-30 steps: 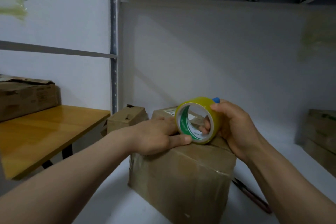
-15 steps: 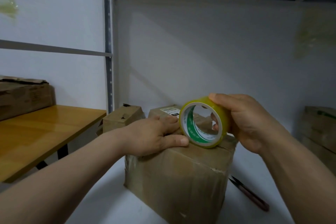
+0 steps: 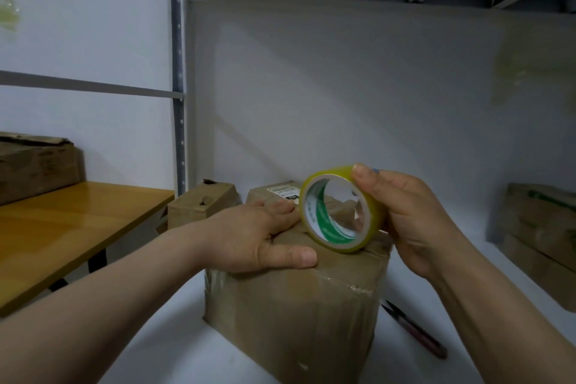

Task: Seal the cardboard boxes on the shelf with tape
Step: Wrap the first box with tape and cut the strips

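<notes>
The left hand (image 3: 249, 237) presses flat on the cardboard box (image 3: 293, 299). The right hand (image 3: 408, 212) grips the tape roll (image 3: 343, 209), resting on the box top just right of the left fingers.

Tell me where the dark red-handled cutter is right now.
In the head view, the dark red-handled cutter lies on the white shelf at lower right, just right of the brown cardboard box.

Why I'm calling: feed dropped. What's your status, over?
Left grip flat on box. Right grip holds tape on box top. Nothing in the way; cutter beside box.
</notes>
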Motion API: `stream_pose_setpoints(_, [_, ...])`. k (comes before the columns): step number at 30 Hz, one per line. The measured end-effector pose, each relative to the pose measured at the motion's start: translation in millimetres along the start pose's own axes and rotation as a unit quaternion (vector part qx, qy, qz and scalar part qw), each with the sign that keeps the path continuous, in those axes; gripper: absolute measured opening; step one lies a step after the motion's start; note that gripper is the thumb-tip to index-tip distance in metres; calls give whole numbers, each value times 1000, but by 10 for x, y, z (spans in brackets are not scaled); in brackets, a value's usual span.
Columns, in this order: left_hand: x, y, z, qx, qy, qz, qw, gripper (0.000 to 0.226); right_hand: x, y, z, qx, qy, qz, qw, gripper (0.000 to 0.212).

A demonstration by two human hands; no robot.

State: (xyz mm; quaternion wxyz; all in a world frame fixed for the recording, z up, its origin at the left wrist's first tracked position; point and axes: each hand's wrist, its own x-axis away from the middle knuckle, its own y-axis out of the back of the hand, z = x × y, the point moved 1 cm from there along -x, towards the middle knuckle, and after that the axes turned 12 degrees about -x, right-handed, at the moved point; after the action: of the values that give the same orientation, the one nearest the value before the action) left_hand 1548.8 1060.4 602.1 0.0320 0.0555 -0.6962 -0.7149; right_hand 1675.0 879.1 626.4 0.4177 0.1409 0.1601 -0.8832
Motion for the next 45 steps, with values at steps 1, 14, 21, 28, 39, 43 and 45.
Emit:
stream_pose_setpoints(1, [-1,-3,6,-3,12,7,1000,108,-3,9,45,1,8,-13,1000,45])
stream_pose_setpoints(14, [-32,94,-194,-55,3,46,997,106,129,169,130,8,-16,-50,999,40])
stream_pose_setpoints(21, [-148,100,-570,-7,-87,-26,996,102,187,180,97,-47,-27,-31,998,36])
stream_pose_setpoints(28, [-80,90,-530,12,-84,-49,995,82,197,218,157,-59,-30,-23,998,24])
stream_pose_setpoints(39, [-56,50,-520,-6,6,14,1000,113,346,521,395,26,-76,-76,994,33])
stream_pose_setpoints(43, [-40,48,-526,-5,12,22,1000,112,412,604,429,63,-97,-66,991,37])
stream_pose_setpoints(45, [-47,44,-533,-8,14,24,1000,110,447,624,396,69,-113,-63,989,34])
